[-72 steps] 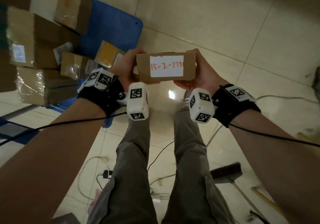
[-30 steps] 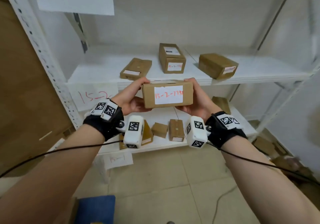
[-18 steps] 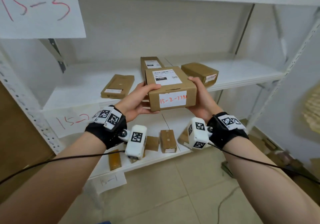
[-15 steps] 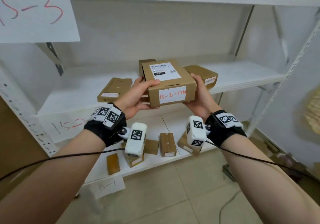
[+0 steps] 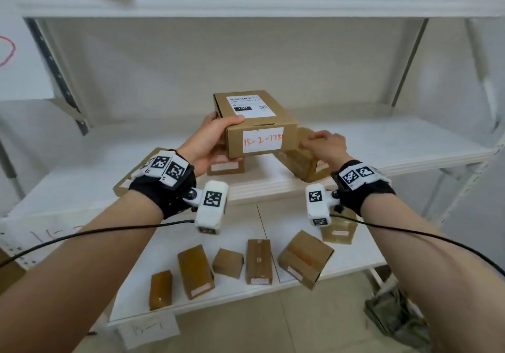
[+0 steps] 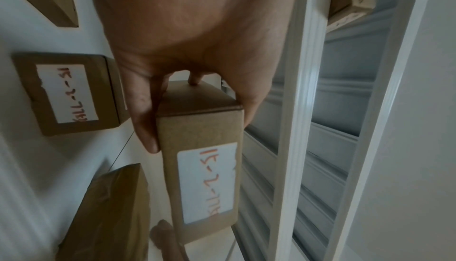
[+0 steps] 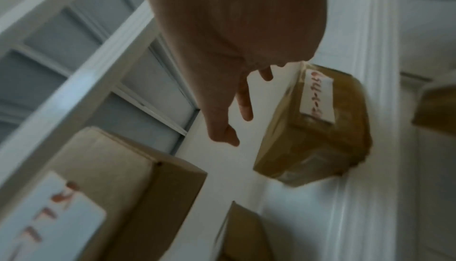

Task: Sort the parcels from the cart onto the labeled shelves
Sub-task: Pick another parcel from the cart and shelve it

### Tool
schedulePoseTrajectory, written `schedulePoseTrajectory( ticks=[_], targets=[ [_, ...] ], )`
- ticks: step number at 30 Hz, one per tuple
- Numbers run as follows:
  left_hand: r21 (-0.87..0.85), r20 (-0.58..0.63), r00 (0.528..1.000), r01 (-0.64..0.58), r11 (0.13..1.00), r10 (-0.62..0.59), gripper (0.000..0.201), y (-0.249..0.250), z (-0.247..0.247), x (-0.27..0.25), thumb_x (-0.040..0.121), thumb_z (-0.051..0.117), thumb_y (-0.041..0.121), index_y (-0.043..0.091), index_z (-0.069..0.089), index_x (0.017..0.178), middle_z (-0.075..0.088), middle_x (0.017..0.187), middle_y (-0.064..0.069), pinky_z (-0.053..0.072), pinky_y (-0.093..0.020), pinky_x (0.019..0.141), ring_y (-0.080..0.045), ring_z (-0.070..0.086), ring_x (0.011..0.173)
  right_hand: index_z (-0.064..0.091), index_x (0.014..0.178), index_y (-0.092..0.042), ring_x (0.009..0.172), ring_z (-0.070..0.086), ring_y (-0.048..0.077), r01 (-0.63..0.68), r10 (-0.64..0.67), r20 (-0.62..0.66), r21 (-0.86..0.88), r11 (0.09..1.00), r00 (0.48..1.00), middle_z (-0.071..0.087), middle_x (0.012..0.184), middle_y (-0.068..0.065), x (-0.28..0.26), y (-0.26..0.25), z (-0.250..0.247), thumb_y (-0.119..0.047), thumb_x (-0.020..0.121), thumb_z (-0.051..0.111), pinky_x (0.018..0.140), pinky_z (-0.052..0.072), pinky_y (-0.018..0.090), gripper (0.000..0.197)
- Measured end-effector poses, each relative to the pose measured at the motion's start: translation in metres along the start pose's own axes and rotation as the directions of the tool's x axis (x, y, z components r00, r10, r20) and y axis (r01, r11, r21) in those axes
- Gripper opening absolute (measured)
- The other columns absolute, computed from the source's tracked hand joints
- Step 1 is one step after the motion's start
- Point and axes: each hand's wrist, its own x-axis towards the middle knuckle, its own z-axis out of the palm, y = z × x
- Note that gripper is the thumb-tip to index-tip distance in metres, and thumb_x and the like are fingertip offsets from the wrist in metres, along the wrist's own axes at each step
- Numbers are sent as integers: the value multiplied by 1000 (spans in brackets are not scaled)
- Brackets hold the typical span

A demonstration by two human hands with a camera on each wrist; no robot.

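Since the left hand (image 5: 208,141) alone carries the parcel (image 5: 257,125) with no sign of strain, I'd judge it light, a stiff little cardboard carton whose crisp edges give the fingers a sure purchase. That hand clasps its near left end, thumb over the top edge and fingers underneath, which the left wrist view confirms; I reckon that is the sensible place to take it, at a corner where the board is firmest, though a one-handed hold at one end could let the far end dip. The right hand (image 5: 323,145) grips nothing, its fingers loosely spread just beside the parcel's right face, above a taped brown box (image 5: 302,162) lying on the middle shelf (image 5: 410,145). The parcel itself hangs in front of both hands, over that shelf and above another small box (image 5: 225,167) beneath the left hand. It is plain kraft brown, matte and dry-looking, with a printed shipping label on top and a white slip handwritten in red, "15-2-77…", on the face toward me.
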Motion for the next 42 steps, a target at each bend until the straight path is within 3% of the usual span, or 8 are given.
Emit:
schedulePoseTrajectory(
  ticks=[5, 9, 17, 21, 29, 33, 38, 42],
  targets=[
    [8, -39, 998, 40, 999, -40, 50, -8, 29, 39, 88, 70, 37, 31, 52, 134, 75, 114, -2, 60, -43, 75, -24, 72, 103, 63, 117, -40, 139, 31, 31, 47, -1, 168, -272, 961, 986, 43, 132, 7, 34, 19, -7, -61, 54, 75, 118, 29, 45, 67],
    [36, -49, 996, 74, 997, -72, 53, -11, 51, 67, 88, 71, 38, 33, 49, 136, 75, 112, -4, 61, -41, 72, -24, 73, 100, 56, 129, -30, 141, 26, 31, 79, -58, 92, -244, 967, 994, 33, 142, 10, 58, 33, -7, -38, 73, 83, 116, 31, 49, 62],
    [82, -94, 986, 143, 986, -135, 48, -36, 86, 107, 91, 68, 36, 32, 47, 135, 72, 112, -7, 62, -47, 75, -25, 70, 97, 58, 131, -22, 150, 11, 27, 51, -54, -122, -32, 998, 991, 25, 154, 12, 100, 62, -12, -43, 76, 84, 116, 32, 52, 64],
    [48, -129, 980, 161, 986, -154, 46, -48, 93, 127, 93, 66, 35, 32, 47, 136, 72, 111, -5, 62, -45, 73, -25, 71, 96, 60, 130, -23, 152, 9, 30, 78, -84, -193, -40, 996, 978, 23, 159, 14, 111, 68, -4, -47, 77, 81, 122, 21, 46, 62],
    [183, -90, 972, 229, 956, -216, 66, -81, 97, 138, 91, 70, 18, 20, 37, 148, 59, 140, -3, 46, -28, 92, -14, 62, 106, 58, 134, -24, 156, -9, 28, 98, -102, -214, -28, 995, 972, 10, 168, 11, 111, 70, 4, -46, 82, 76, 124, 11, 48, 60],
    [198, -153, 953, 290, 936, -263, 99, -89, 87, 137, 87, 75, 28, 20, 9, 160, 31, 161, -7, 28, -43, 117, -28, 33, 145, 58, 136, -26, 156, -11, 29, 89, -100, -181, -69, 994, 978, 7, 169, 12, 107, 68, -3, -50, 84, 73, 124, 10, 55, 59],
    [202, -185, 959, 249, 947, -213, 90, -86, 76, 121, 81, 77, 34, 19, 29, 155, 35, 156, -7, 38, -40, 114, -28, 40, 139, 63, 135, -29, 156, -8, 33, 126, -148, -92, -209, 970, 985, 6, 170, 15, 96, 49, -14, -44, 91, 64, 123, 1, 59, 46],
    [104, -170, 972, 182, 978, -162, 44, -87, 67, 98, 88, 72, 30, 17, 58, 127, 56, 134, -7, 50, -36, 102, -25, 58, 120, 73, 113, -27, 153, 17, 34, 304, -307, -152, -47, 952, 939, 48, 151, 12, 66, 22, 6, -35, 84, 63, 123, 10, 58, 31]
  ],
)
